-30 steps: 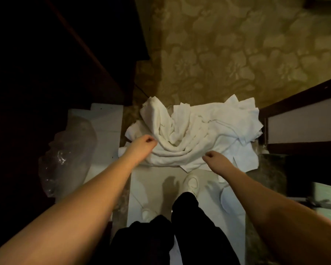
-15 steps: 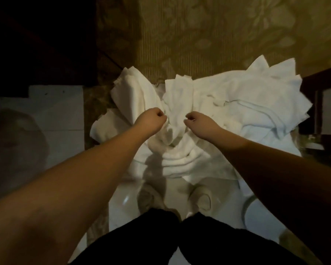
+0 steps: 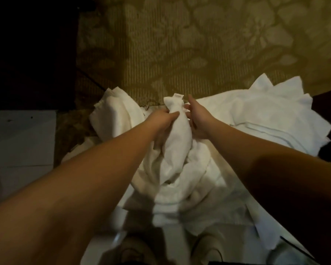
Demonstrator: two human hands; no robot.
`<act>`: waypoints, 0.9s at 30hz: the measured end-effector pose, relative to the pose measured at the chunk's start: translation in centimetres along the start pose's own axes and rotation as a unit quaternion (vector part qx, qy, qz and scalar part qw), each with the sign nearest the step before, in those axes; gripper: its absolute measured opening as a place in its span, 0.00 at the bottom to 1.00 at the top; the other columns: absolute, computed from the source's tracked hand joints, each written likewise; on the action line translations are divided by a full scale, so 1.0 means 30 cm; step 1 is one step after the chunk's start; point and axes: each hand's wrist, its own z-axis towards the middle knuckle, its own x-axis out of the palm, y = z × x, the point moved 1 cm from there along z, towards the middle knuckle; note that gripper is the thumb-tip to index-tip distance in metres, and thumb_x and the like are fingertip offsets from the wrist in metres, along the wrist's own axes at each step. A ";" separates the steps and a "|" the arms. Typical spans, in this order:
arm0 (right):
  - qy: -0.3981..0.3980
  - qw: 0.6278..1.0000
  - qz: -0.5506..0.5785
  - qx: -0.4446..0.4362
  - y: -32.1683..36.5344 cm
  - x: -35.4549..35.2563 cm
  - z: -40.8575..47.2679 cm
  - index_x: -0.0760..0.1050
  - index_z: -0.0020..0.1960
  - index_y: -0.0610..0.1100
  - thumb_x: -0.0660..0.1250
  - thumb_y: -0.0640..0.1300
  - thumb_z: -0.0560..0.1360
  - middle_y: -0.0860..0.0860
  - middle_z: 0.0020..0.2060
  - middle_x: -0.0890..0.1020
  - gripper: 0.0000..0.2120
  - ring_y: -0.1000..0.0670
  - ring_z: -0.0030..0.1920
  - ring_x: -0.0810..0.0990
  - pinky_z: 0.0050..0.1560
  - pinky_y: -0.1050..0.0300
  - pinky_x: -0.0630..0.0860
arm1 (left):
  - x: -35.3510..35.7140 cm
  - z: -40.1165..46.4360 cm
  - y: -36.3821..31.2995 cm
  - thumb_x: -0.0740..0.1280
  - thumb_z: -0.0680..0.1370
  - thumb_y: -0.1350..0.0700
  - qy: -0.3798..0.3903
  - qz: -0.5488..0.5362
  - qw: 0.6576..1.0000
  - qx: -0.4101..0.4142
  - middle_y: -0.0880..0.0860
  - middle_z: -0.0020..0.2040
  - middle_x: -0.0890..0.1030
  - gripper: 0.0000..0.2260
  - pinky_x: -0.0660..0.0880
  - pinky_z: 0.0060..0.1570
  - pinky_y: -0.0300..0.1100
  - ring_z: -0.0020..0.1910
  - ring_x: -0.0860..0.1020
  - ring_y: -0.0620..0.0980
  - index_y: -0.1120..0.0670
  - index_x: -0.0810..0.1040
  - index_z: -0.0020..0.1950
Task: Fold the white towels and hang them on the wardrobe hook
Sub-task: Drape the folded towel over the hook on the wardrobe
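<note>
Both hands have closed in on one bunched towel [image 3: 177, 131] since half a second ago, when they were just curled fists over the heap, and the view has dropped closer to it. Now the left hand [image 3: 161, 121] has its fingers and thumb wrapped round the left side of that towel, gripping it just under the top end where a little label shows. On the other side, the right hand [image 3: 196, 119] touches the towel with its fingers spread fairly wide, not really clamped on it from what I can see. That towel is lifted a bit out of the middle of the towel pile [image 3: 256, 119], which sits at the floor's far edge against the patterned wall [image 3: 199, 44]. More towels fan out to the right, some flat, plus one rumpled lump on the left. Pale shoes [image 3: 208, 247] show at the bottom on the glossy white floor [image 3: 21, 142].
</note>
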 end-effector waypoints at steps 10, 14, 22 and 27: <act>0.065 0.987 0.143 -0.038 0.045 0.011 -0.595 0.73 0.69 0.43 0.47 0.66 0.82 0.39 0.63 0.81 0.33 0.42 0.65 0.80 0.66 0.43 0.75 | -0.039 -0.554 -0.200 0.72 0.76 0.50 0.010 -0.138 0.990 0.036 0.54 0.56 0.83 0.12 0.77 0.62 0.54 0.57 0.81 0.54 0.52 0.78 0.57; 0.062 0.981 0.165 -0.082 0.175 0.070 -0.887 0.69 0.73 0.40 0.52 0.64 0.82 0.38 0.64 0.80 0.32 0.41 0.64 0.80 0.67 0.43 0.75 | -0.106 -0.821 -0.377 0.70 0.79 0.54 0.026 -0.201 0.978 0.051 0.53 0.50 0.84 0.03 0.81 0.52 0.46 0.51 0.83 0.51 0.51 0.78 0.51; 0.061 0.977 0.051 -0.199 0.504 0.185 -1.470 0.74 0.70 0.50 0.61 0.54 0.83 0.48 0.54 0.86 0.18 0.50 0.52 0.86 0.42 0.59 0.81 | -0.265 -1.416 -0.707 0.67 0.80 0.60 0.021 -0.274 0.955 0.108 0.52 0.46 0.80 0.03 0.78 0.47 0.46 0.48 0.80 0.50 0.54 0.75 0.53; 0.124 0.962 0.058 -0.234 0.636 0.265 -1.806 0.70 0.75 0.47 0.65 0.47 0.82 0.45 0.62 0.82 0.22 0.46 0.61 0.82 0.63 0.47 0.78 | -0.343 -1.806 -0.823 0.65 0.81 0.60 -0.016 -0.292 0.941 0.170 0.51 0.46 0.82 0.03 0.79 0.49 0.46 0.47 0.82 0.49 0.55 0.77 0.53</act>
